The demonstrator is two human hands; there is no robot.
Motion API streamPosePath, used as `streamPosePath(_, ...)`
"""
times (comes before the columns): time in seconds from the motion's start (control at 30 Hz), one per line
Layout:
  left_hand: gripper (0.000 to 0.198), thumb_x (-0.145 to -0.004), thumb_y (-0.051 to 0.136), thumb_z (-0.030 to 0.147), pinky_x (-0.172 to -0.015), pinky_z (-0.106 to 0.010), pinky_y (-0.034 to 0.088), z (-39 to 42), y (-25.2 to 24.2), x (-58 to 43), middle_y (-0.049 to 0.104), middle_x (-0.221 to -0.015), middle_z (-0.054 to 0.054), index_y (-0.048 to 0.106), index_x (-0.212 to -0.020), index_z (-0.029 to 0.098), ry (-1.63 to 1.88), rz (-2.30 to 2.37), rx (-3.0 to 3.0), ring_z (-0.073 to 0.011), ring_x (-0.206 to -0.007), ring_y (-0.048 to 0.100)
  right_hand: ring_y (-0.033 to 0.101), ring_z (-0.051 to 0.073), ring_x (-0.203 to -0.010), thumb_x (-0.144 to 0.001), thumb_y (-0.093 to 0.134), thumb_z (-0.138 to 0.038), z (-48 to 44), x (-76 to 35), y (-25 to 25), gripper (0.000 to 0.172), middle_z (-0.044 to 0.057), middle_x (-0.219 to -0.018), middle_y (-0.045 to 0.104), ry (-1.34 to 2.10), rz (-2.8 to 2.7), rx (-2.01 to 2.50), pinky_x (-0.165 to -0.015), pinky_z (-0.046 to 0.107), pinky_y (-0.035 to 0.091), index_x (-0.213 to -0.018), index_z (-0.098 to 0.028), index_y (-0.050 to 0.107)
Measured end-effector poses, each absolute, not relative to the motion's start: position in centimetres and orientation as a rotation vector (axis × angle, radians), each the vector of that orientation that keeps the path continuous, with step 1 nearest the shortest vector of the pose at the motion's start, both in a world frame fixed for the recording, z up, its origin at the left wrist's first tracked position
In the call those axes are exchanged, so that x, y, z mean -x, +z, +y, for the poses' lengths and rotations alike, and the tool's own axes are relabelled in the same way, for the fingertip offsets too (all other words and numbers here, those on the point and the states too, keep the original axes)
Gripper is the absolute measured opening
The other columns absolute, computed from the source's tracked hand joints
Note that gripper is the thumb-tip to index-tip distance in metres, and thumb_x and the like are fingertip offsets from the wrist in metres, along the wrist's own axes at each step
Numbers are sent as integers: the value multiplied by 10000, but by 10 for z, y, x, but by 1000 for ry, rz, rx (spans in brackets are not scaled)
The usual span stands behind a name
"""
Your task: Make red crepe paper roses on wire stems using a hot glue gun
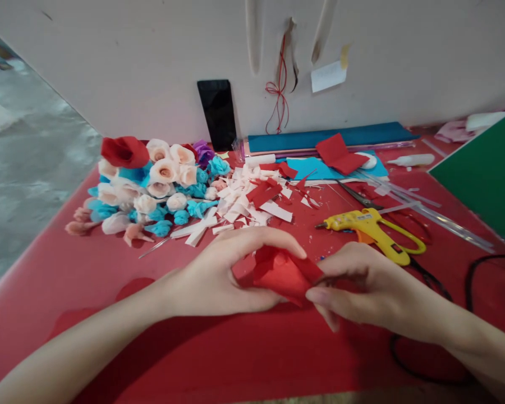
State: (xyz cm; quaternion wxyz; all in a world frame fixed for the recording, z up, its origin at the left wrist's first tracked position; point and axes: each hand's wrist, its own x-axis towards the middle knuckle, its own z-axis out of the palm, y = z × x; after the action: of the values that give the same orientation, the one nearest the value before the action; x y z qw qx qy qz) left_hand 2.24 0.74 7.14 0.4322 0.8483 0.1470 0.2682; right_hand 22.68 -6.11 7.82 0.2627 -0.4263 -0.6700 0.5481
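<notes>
Between my two hands is a red paper flower (278, 275), cupped and folded, held just above the red tabletop. My left hand (231, 272) curves around its left side, thumb below and fingers above. At its right edge, my right hand (357, 283) pinches the paper between thumb and fingers. Part of the flower is hidden by the fingers. A yellow hot glue gun (370, 227) lies just beyond my right hand. White and red paper scraps (252, 193) are heaped behind the flower.
Finished paper flowers (164, 171) in several colours fill the back left. A black phone (216, 112) leans on the white wall. Scissors (353, 193), clear glue sticks (446, 219), blue paper (303, 168) and a green board (488, 174) lie to the right. A black cable (471, 275) loops at right.
</notes>
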Motion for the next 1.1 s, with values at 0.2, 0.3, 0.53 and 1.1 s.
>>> streamPosePath(0.2, 151, -718, 588, 67, -804, -308, 459, 10, 79, -24, 648, -834, -60, 555, -845, 141, 663, 170, -2300, -148, -804, 591, 361, 29, -441, -796, 543, -291, -64, -224, 77, 302, -38, -460, 448, 1259, -1929, 1280, -423, 133, 312, -540, -135, 505)
streamPosePath(0.3, 57, -751, 570, 105, -737, -320, 471, 10, 81, -25, 651, -773, -86, 562, -804, 123, 691, 110, -2396, -159, -749, 595, 309, 30, -454, -794, 531, -298, -67, -222, 76, 349, -46, -469, 363, 1198, -1964, 1309, -418, 138, 288, -513, -138, 398)
streamPosePath(0.53, 47, -739, 573, 122, -806, -352, 476, 4, 59, -19, 666, -758, -61, 556, -778, 141, 727, 126, -2478, -171, -771, 604, 225, 35, -473, -787, 494, -258, -66, -216, 60, 369, -53, -490, 271, 1282, -2070, 1351, -432, 177, 227, -519, -140, 269)
streamPosePath(1.1, 105, -796, 529, 201, -951, -415, 393, -7, 3, 4, 667, -803, -65, 613, -845, 162, 780, 113, -2496, -150, -793, 622, 268, 29, -475, -810, 479, -309, -61, -205, 33, 320, -58, -505, 308, 1612, -2195, 1335, -441, 181, 210, -554, -131, 405)
